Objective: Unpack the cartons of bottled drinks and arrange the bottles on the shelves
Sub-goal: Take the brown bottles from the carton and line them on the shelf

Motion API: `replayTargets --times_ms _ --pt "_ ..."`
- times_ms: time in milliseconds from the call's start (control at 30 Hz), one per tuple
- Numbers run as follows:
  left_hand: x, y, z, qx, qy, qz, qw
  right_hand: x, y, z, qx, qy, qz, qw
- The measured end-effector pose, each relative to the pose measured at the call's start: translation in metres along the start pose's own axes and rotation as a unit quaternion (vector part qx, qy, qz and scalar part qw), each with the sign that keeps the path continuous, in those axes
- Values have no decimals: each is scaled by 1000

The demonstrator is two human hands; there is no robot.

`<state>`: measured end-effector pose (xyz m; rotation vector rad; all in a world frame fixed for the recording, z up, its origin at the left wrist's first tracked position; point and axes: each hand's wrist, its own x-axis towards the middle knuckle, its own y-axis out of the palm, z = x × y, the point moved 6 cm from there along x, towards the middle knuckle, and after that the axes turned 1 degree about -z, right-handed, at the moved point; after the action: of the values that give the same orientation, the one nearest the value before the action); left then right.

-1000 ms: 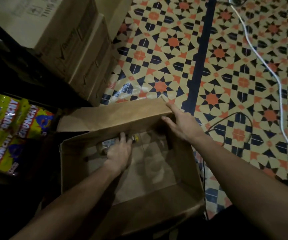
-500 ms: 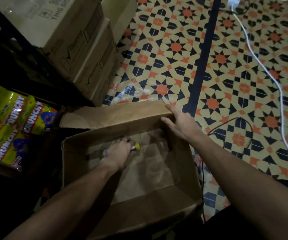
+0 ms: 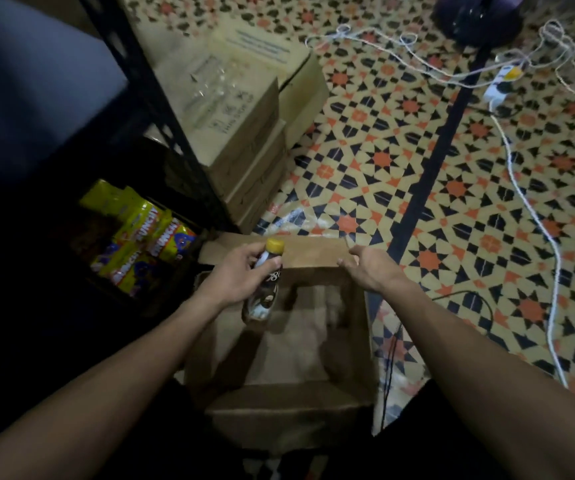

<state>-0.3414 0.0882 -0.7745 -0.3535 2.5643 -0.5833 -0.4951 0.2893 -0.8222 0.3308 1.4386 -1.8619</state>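
This looks like a small shop's stockroom. Left of the left hand's fingers (image 3: pixel 256 252), yellow snack packs (image 3: pixel 140 232) crowd a low shelf of a black metal rack (image 3: pixel 159 109). Beyond those fingers, sealed cartons (image 3: pixel 241 133) stand stacked on the patterned tile floor (image 3: pixel 383 161). Beneath the fingers, an open carton (image 3: pixel 313 261) sits on the floor. White cables (image 3: pixel 518 187) trail well to the right.

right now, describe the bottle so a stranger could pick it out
Find the open brown carton on the patterned floor. Over its far left corner, the left hand holds a bottle. Its yellow cap and brown-white label stand alone.
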Motion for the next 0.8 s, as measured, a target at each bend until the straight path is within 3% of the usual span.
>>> replayTargets --times_ms 200,433,800 --pt "-71 -88 -114 -38 22 -66 997 -88 -83 53 2 -33 3 999" --pt "-186 -197 -292 -25 62 -143 987 -225 -234 139 -13 -138 -29 990" --pt "-341 -326 -505 -28 150 -265 952 -412 -444 292 -1 -335 -138 932"
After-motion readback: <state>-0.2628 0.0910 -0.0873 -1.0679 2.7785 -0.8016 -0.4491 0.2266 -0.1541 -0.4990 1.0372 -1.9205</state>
